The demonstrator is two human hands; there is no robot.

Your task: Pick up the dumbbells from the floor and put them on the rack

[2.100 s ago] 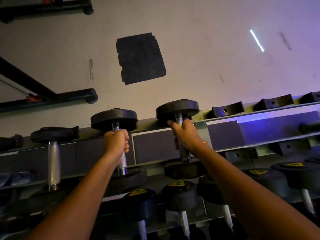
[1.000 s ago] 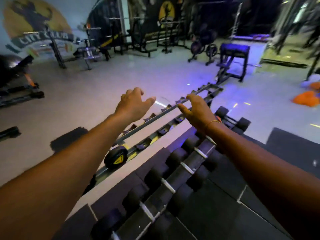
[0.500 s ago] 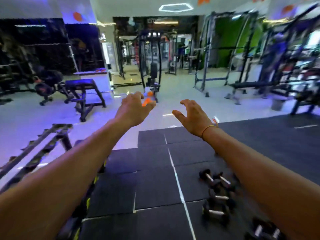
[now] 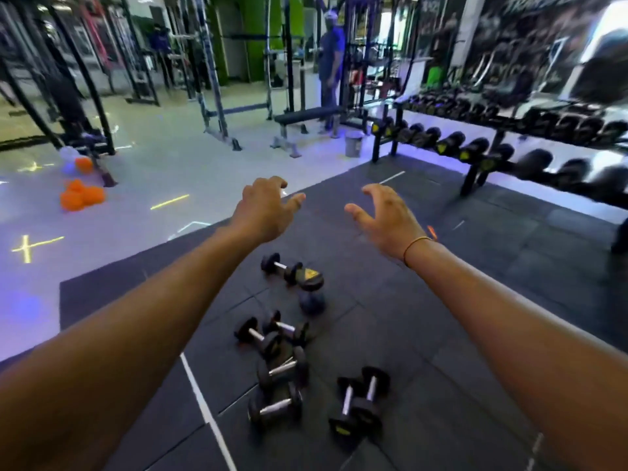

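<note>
The dark rubber mat floor [image 4: 390, 334] filled most of the lower view and met a pale, glossy floor [image 4: 170, 164] along an edge running toward the upper right. A long dumbbell rack [image 4: 475, 164] stood along the right side of the mat, its tiers loaded with black dumbbells, blurred toward the far right. Beyond the mat stood a flat bench [image 4: 306, 115], with a person [image 4: 331, 62] standing just behind it among upright frames. A cluster of orange balloons [image 4: 81, 197] lay on the pale floor at left. Both forearms reached forward over the mat. The left hand [image 4: 263, 212] hung above the floor with fingers loosely curled, its grip empty. The right hand [image 4: 387, 217], a thin band on its wrist, was likewise spread with fingers bent, its grip holding nothing. The loose dumbbells [image 4: 278, 372] lay scattered on the mat below and between the arms, well apart from the rack: a pair side by side [image 4: 360, 402] nearest the right arm, several with metal handles bunched at centre, and a small one [image 4: 282, 268] farthest out, touching a larger dumbbell [image 4: 311, 290] with a yellow mark on its end. Neither hand touched any of them.
</note>
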